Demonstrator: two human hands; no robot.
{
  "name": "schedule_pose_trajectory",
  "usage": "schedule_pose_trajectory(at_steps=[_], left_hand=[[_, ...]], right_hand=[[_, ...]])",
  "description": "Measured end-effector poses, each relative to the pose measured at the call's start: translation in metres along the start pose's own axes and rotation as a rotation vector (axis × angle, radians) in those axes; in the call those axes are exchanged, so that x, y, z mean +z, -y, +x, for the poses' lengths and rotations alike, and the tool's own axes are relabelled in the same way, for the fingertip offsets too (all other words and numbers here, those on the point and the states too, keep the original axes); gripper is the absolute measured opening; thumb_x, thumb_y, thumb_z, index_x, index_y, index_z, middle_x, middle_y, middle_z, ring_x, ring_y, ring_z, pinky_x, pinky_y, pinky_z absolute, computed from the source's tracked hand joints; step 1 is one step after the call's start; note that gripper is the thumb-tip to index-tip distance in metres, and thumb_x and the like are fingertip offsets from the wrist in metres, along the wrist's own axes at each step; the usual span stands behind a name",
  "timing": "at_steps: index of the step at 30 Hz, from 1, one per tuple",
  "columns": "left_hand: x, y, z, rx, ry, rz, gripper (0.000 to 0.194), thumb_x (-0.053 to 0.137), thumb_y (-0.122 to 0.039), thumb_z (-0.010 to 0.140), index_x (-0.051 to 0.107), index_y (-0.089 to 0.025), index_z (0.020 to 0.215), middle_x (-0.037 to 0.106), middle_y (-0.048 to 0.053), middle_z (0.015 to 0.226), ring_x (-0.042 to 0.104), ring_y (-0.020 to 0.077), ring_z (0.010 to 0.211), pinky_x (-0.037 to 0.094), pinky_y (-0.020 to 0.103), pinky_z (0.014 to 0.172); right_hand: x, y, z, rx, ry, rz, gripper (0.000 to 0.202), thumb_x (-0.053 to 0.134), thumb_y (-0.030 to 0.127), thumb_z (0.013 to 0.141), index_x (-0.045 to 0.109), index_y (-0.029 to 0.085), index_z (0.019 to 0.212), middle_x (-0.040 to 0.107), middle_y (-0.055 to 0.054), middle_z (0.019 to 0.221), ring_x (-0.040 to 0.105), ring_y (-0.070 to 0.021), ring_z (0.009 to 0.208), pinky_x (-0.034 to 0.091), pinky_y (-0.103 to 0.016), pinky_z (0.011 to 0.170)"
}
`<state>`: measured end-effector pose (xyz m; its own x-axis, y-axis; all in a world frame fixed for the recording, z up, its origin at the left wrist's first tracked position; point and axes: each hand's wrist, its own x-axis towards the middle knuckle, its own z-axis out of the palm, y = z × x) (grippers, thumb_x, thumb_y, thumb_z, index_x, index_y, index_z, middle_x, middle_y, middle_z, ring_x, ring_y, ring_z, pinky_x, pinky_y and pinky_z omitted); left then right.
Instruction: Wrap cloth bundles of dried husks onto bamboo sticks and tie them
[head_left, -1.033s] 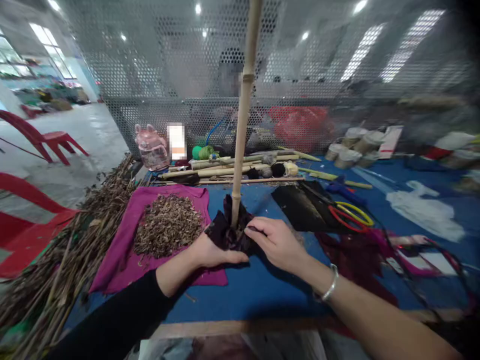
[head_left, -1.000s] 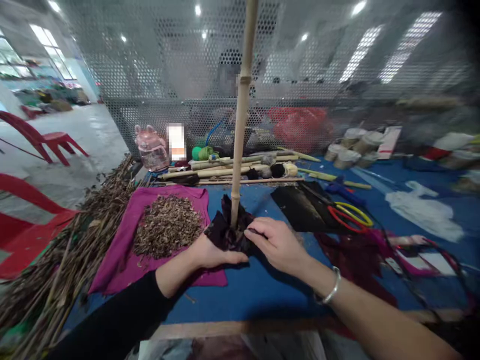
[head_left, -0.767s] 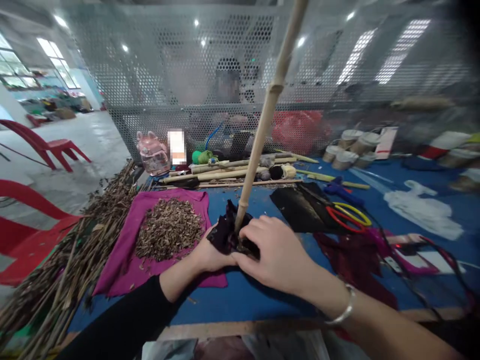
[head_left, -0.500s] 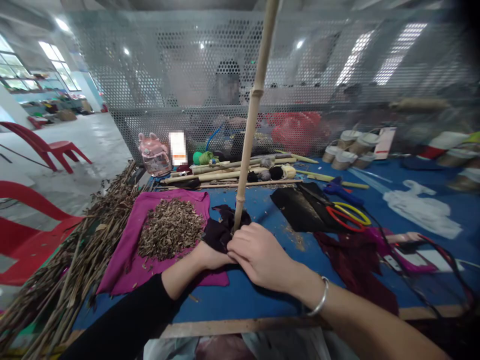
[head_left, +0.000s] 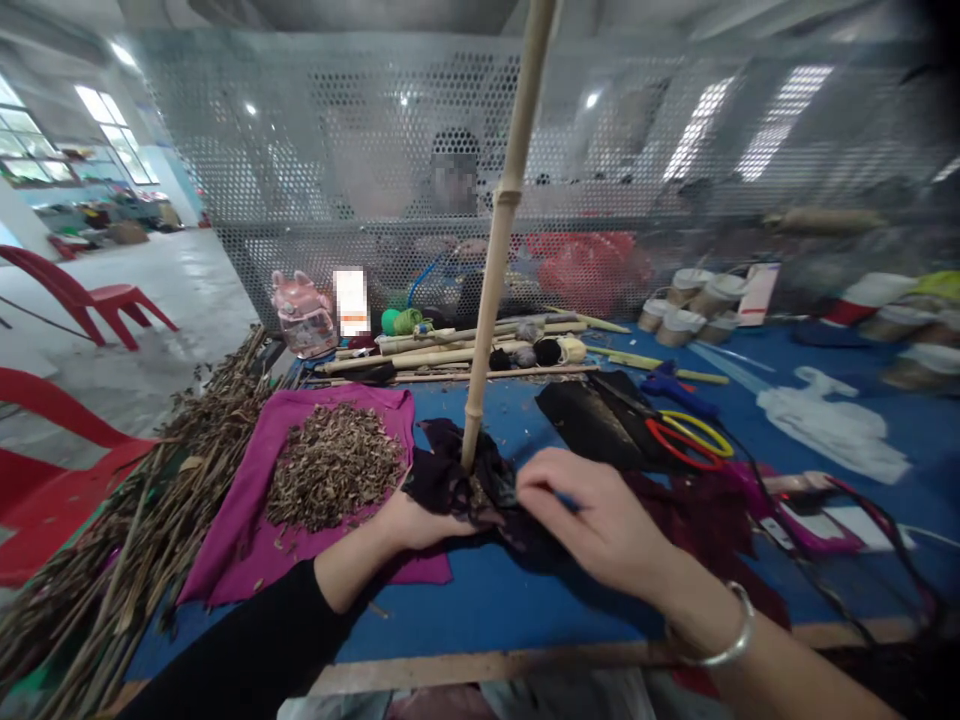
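Observation:
A long bamboo pole (head_left: pixel 495 250) stands nearly upright, its lower end inside a bunched black cloth (head_left: pixel 439 480). My left hand (head_left: pixel 420 520) is wrapped round the underside of this cloth, partly covered by it. Dry brown bits show in the fold beside the pole's foot. To the right, my right hand (head_left: pixel 592 510) has its fingers closed on the cloth's right edge, drawn away from the pole. Left of the hands, a heap of dried plant pieces (head_left: pixel 337 465) lies on a magenta cloth (head_left: pixel 240 540).
Scissors with red and yellow handles (head_left: pixel 686 440) lie on black fabric at the right, near a blue glue gun (head_left: pixel 679 388). Dried stalks (head_left: pixel 127 540) line the left edge. Bamboo sticks and yarn balls lie before a perforated screen (head_left: pixel 360 150).
My right hand has moved right, away from the pole's foot, pulling the cloth's edge outward. The black cloth is spread wider, showing brown bits inside. My left hand stays beneath it.

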<state>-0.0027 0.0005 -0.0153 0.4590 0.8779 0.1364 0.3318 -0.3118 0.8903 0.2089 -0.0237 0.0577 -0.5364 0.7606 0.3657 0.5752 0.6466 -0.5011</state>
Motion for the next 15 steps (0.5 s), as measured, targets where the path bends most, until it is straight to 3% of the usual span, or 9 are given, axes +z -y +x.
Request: schedule_pose_trajectory(at_steps=[4, 6, 8, 10, 12, 15], left_hand=[[0.001, 0.007, -0.001, 0.032, -0.012, -0.080, 0.036, 0.075, -0.039, 0.065, 0.069, -0.013, 0.088, 0.072, 0.009, 0.093, 0.064, 0.0235, 0.088, 0.050, 0.037, 0.089], [0.001, 0.010, -0.002, 0.043, 0.038, -0.143, 0.040, 0.073, -0.038, 0.067, 0.068, -0.015, 0.100, 0.071, 0.008, 0.104, 0.063, 0.0239, 0.097, 0.046, 0.039, 0.098], [0.001, 0.010, -0.002, 0.020, 0.046, -0.146, 0.039, 0.073, -0.039, 0.067, 0.068, -0.016, 0.098, 0.073, 0.007, 0.100, 0.064, 0.0241, 0.096, 0.047, 0.040, 0.096], [0.000, 0.008, -0.002, -0.008, 0.008, -0.103, 0.036, 0.075, -0.040, 0.064, 0.069, -0.015, 0.090, 0.073, 0.007, 0.093, 0.065, 0.0250, 0.091, 0.050, 0.041, 0.091], [-0.001, 0.004, -0.001, -0.004, -0.007, -0.095, 0.037, 0.076, -0.041, 0.063, 0.070, -0.015, 0.088, 0.073, 0.008, 0.092, 0.065, 0.0255, 0.091, 0.050, 0.041, 0.091], [-0.002, 0.002, -0.001, 0.052, 0.039, -0.163, 0.040, 0.075, -0.043, 0.064, 0.069, -0.015, 0.091, 0.073, 0.008, 0.091, 0.063, 0.0255, 0.098, 0.049, 0.040, 0.093]], right_hand=[[-0.007, -0.018, 0.005, 0.337, 0.055, 0.065, 0.028, 0.046, 0.045, 0.089, 0.056, 0.019, 0.091, 0.060, -0.002, 0.079, 0.053, -0.0151, 0.069, 0.040, -0.027, 0.064], [0.005, -0.027, 0.012, 0.366, 0.094, 0.112, 0.037, 0.057, 0.048, 0.081, 0.057, 0.018, 0.103, 0.063, -0.006, 0.095, 0.057, -0.0185, 0.082, 0.044, -0.030, 0.073], [0.021, -0.036, 0.021, 0.341, 0.076, 0.203, 0.043, 0.065, 0.045, 0.073, 0.059, 0.018, 0.105, 0.063, -0.008, 0.104, 0.058, -0.0212, 0.091, 0.043, -0.033, 0.082], [0.034, -0.045, 0.032, 0.351, 0.035, 0.333, 0.030, 0.063, 0.043, 0.073, 0.063, 0.017, 0.089, 0.066, -0.006, 0.093, 0.059, -0.0210, 0.085, 0.044, -0.032, 0.079], [0.042, -0.053, 0.041, 0.445, -0.008, 0.494, 0.029, 0.054, 0.045, 0.079, 0.059, 0.017, 0.072, 0.062, -0.001, 0.067, 0.056, -0.0163, 0.064, 0.043, -0.028, 0.064], [0.041, -0.064, 0.044, 0.608, -0.058, 0.712, 0.033, 0.053, 0.050, 0.076, 0.052, 0.018, 0.069, 0.047, 0.005, 0.050, 0.042, -0.0096, 0.046, 0.031, -0.023, 0.048]])
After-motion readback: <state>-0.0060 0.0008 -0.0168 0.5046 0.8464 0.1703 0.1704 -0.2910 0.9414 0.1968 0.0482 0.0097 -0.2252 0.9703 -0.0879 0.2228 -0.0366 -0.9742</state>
